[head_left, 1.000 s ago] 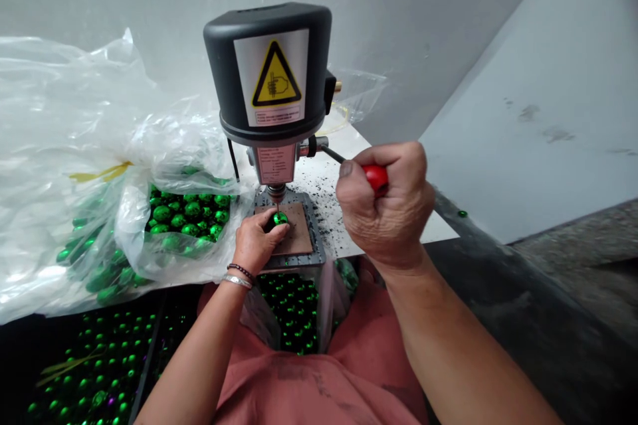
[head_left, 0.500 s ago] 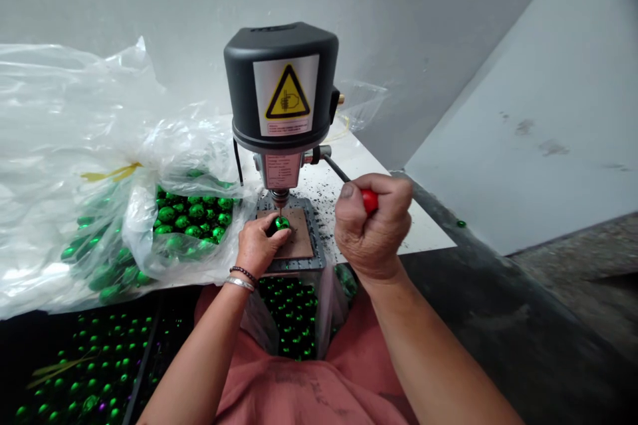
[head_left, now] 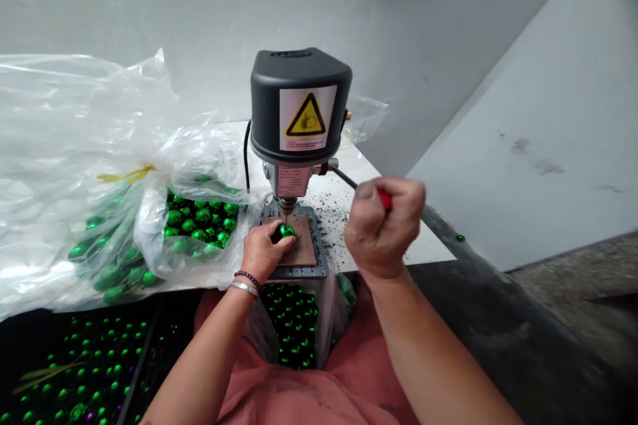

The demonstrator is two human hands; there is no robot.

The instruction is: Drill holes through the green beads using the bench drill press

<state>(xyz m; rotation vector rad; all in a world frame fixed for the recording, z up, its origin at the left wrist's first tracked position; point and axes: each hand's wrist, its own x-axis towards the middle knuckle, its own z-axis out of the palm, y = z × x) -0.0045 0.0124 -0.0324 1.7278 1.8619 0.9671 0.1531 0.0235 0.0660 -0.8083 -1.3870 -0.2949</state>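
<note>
A shiny green ball (head_left: 286, 230) is pinched between the thumb and fingers of my left hand (head_left: 262, 250). It sits on a brown board (head_left: 302, 254) that lies on the metal base (head_left: 319, 249) of a small drill press (head_left: 299, 106). Straight above the ball is the thin drill bit (head_left: 286, 218); whether its tip touches the ball I cannot tell. My right hand (head_left: 383, 226) is wrapped round the red knob (head_left: 385, 198) of the press's feed lever (head_left: 345, 178), off to the right of the machine.
At the left, a clear plastic bag (head_left: 144, 226) full of green balls (head_left: 202, 216) lies open on the white table (head_left: 426, 246). More green balls (head_left: 292, 325) fill a bag below the table edge. Dark shavings surround the base. One ball (head_left: 460, 238) lies on the floor.
The view has shifted, so the press appears lower and further right. My left hand still holds the ball under the bit. My right hand stays on the lever knob.
</note>
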